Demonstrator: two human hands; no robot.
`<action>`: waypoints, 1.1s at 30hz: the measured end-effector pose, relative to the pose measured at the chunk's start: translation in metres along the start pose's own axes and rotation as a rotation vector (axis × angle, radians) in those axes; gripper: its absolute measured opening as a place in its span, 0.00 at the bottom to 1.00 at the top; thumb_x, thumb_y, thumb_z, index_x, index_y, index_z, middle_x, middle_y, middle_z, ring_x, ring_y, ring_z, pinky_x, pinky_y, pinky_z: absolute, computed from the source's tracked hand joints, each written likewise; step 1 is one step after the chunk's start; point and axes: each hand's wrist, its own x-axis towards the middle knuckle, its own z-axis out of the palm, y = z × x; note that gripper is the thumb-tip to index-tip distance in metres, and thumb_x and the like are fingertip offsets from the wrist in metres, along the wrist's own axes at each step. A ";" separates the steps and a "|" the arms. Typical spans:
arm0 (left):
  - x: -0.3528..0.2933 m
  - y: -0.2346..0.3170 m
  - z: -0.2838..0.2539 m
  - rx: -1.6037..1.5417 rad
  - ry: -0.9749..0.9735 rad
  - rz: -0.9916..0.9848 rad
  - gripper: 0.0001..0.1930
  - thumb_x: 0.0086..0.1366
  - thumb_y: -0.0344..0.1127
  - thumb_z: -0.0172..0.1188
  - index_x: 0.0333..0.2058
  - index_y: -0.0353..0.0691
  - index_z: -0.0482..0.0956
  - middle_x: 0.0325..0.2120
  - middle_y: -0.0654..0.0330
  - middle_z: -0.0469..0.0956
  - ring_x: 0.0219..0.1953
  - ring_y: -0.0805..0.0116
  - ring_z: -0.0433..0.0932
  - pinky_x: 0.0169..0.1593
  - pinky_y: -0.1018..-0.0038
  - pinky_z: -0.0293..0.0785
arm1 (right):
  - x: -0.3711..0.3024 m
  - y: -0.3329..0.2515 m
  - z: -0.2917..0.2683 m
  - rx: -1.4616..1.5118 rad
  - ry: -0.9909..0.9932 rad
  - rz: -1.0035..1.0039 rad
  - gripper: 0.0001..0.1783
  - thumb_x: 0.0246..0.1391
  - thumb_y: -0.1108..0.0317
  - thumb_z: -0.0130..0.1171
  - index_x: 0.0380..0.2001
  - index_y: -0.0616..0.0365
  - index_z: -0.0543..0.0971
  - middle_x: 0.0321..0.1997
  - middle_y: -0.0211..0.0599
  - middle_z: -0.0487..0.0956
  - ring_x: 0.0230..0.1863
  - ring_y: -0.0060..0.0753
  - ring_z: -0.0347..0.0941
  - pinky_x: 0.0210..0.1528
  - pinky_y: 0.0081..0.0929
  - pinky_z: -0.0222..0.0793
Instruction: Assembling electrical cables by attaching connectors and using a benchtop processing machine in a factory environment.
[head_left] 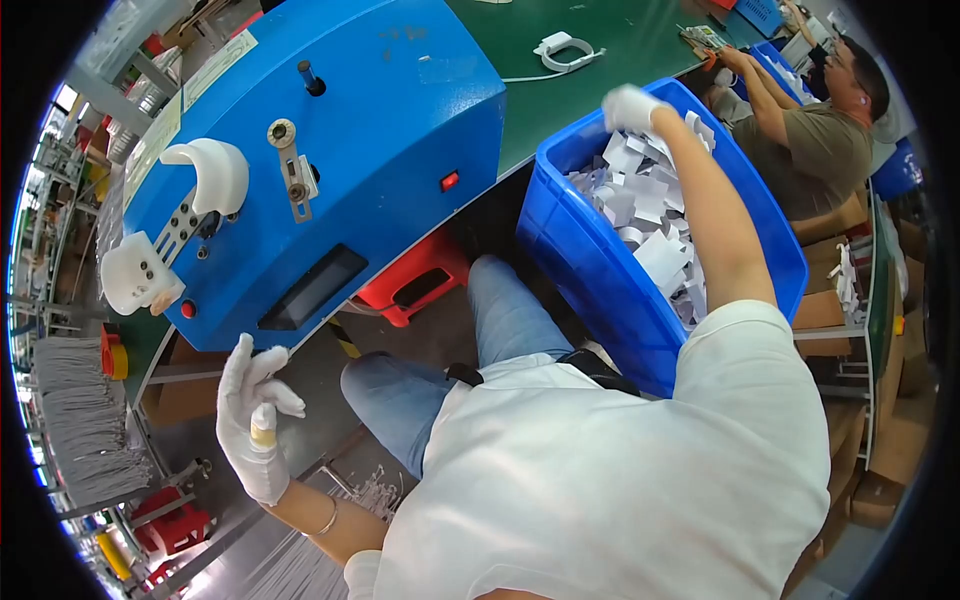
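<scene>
- Loose white paper pieces are heaped inside the blue plastic bin, which is placed to the right of the machine.
- The white-gloved right hand is held over the bin's far left corner; whether its fingers are pressed together on anything cannot be told.
- The white-gloved left hand is raised at the near left, just beside the machine's near edge; its fingers are spread and partly curled, with nothing seen between them.
- The blue tabletop machine is fitted on its left with two white curved holders and, on its near side, with a dark rectangular display.
- Beyond the machine, a coiled white cable is laid on the green table.
- A red stool is partly covered by the machine.
- At the far right, a co-worker is seated.
</scene>
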 end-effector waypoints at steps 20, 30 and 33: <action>0.045 0.055 0.080 0.062 -0.542 0.279 0.04 0.54 0.29 0.65 0.26 0.35 0.81 0.33 0.54 0.80 0.35 0.66 0.79 0.40 0.74 0.74 | -0.095 -0.095 -0.244 2.066 0.473 -0.326 0.13 0.59 0.61 0.47 0.37 0.60 0.73 0.19 0.26 0.68 0.12 0.16 0.59 0.10 0.15 0.52; 0.049 0.088 0.064 -0.195 0.463 0.396 0.13 0.59 0.15 0.51 0.42 0.34 0.67 0.32 0.61 0.74 0.31 0.75 0.76 0.38 0.80 0.73 | -0.078 -0.232 -0.330 2.163 1.295 -0.604 0.09 0.58 0.71 0.53 0.39 0.65 0.73 0.33 0.36 0.76 0.33 0.24 0.73 0.37 0.20 0.71; 0.069 0.101 0.020 0.357 0.667 0.504 0.08 0.58 0.19 0.54 0.37 0.35 0.76 0.29 0.59 0.76 0.27 0.76 0.74 0.34 0.79 0.72 | -0.072 -0.229 -0.348 1.943 1.480 -0.417 0.11 0.57 0.73 0.55 0.42 0.65 0.74 0.36 0.35 0.78 0.34 0.20 0.72 0.38 0.17 0.69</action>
